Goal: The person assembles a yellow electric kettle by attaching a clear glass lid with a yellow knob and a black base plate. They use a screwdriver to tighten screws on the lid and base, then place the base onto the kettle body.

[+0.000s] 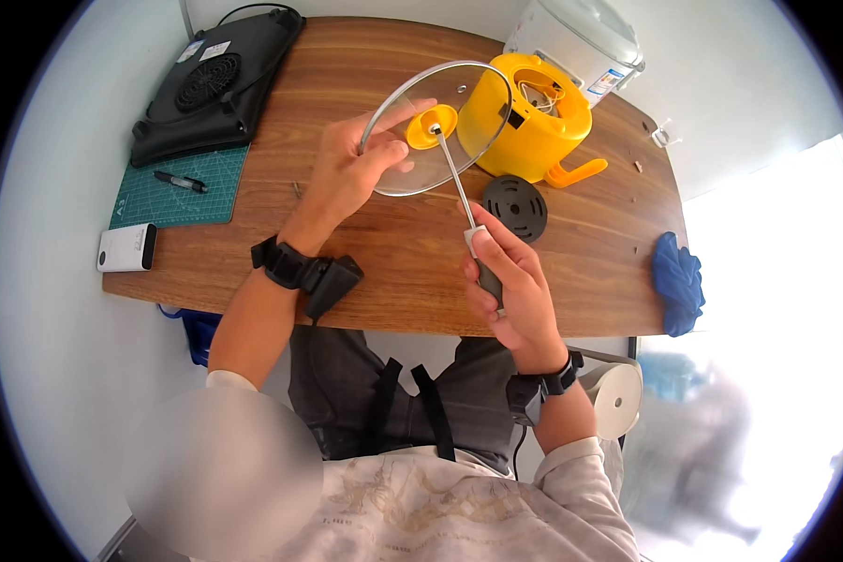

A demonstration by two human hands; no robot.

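My left hand (pixel 347 169) grips the left edge of a clear glass pot lid (pixel 431 170) with a metal rim. The lid is held tilted above the table, a yellow knob (pixel 420 133) at its middle. My right hand (pixel 520 286) is closed around the grey handle of a screwdriver (pixel 454 176), whose tip meets the centre of the knob. Beyond the lid and partly seen through it stands a yellow appliance body (pixel 543 136) with a handle and loose wires inside. A dark slotted disc (pixel 515 208) lies just in front of it.
At the back left rests a black appliance (pixel 225 84) with a fan grille. Nearby are a green cutting mat (pixel 173 208), a pen (pixel 180 182) and a white box-shaped device (pixel 126 247). A white cooker (pixel 576 47) stands behind; a blue cloth (pixel 676 281) hangs at the right edge.
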